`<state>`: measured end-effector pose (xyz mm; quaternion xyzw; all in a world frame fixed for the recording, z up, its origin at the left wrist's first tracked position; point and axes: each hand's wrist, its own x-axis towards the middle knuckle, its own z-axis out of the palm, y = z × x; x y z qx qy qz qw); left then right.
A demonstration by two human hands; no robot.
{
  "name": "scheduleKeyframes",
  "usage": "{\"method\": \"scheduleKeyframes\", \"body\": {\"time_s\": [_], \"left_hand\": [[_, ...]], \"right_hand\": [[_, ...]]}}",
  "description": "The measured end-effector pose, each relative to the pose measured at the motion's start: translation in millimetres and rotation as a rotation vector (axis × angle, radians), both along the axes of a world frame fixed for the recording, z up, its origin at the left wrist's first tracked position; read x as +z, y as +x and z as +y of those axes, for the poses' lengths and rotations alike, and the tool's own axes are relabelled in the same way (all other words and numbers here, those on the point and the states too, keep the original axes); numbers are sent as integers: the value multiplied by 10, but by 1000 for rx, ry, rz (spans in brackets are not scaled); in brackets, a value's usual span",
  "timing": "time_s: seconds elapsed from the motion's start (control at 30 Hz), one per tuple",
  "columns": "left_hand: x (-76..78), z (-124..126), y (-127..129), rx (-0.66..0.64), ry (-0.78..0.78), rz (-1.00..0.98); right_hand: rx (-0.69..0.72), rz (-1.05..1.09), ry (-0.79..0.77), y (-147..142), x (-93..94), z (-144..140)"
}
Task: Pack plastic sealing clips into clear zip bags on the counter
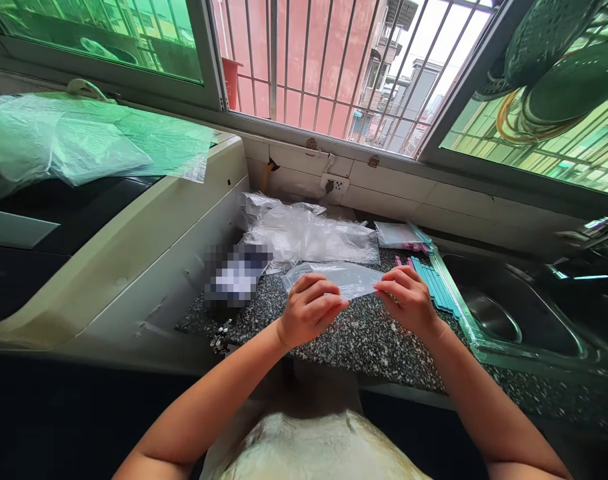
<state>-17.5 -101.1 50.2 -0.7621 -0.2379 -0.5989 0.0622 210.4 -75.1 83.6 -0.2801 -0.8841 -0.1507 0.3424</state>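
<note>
Grip: left hand (310, 308) and right hand (408, 299), both pinched shut on one clear plastic bag (340, 277), fingers closed on its near edge; the bag is stretched flat between them, low over the middle of the countertop.

Window (334, 67): barred, far side, full width; green-tinted panes left and right.

Appliance (109, 247): cream-coloured casing with dark top, left of the countertop; a sheet of thin plastic film (84, 143) lies over its far part.

Countertop (364, 333): speckled black stone, centre, running near to far.

Sink (514, 313): stainless steel, right, set just beside the countertop.

Heap of clear plastic bags (309, 233): far centre, behind the held bag, crumpled.

Blurred item (237, 275): left of the held bag, against the appliance; not identifiable.

Flat clear packet (399, 235): far right of the heap, near the sink rim.

Teal strips (437, 287): bundle lying along the sink's left rim, just beside the right hand; pink ends (407, 261) show at the far end.
</note>
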Motion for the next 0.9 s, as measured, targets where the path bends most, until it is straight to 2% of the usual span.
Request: {"method": "scheduleKeyframes", "body": {"time_s": [0.37,0.9], "left_hand": [[1,-17,-3,13,-6,-7],[-15,5,20,-7,-31,-28]], "right_hand": [[84,-28,-13,-240,66,-39],[81,1,-55,-237,33,-8]]}}
